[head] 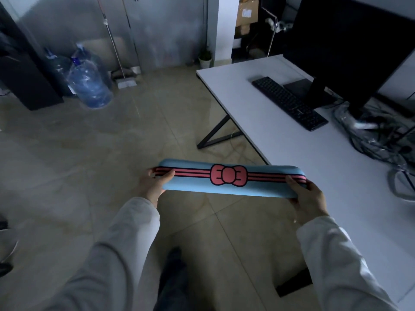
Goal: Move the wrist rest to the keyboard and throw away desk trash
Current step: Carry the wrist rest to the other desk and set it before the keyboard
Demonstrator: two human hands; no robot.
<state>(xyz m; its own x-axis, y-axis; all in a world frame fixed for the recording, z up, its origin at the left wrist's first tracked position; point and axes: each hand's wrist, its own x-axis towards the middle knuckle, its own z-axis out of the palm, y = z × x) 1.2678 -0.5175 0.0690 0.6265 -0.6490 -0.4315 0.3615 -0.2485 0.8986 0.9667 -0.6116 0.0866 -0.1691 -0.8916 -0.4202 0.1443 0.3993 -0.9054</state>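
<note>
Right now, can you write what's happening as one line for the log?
step: carrying wrist rest | left hand: grips its left end | right hand: grips its right end | keyboard: on desk, not reached

Left hand and right hand clenched (arms outstretched).
</note>
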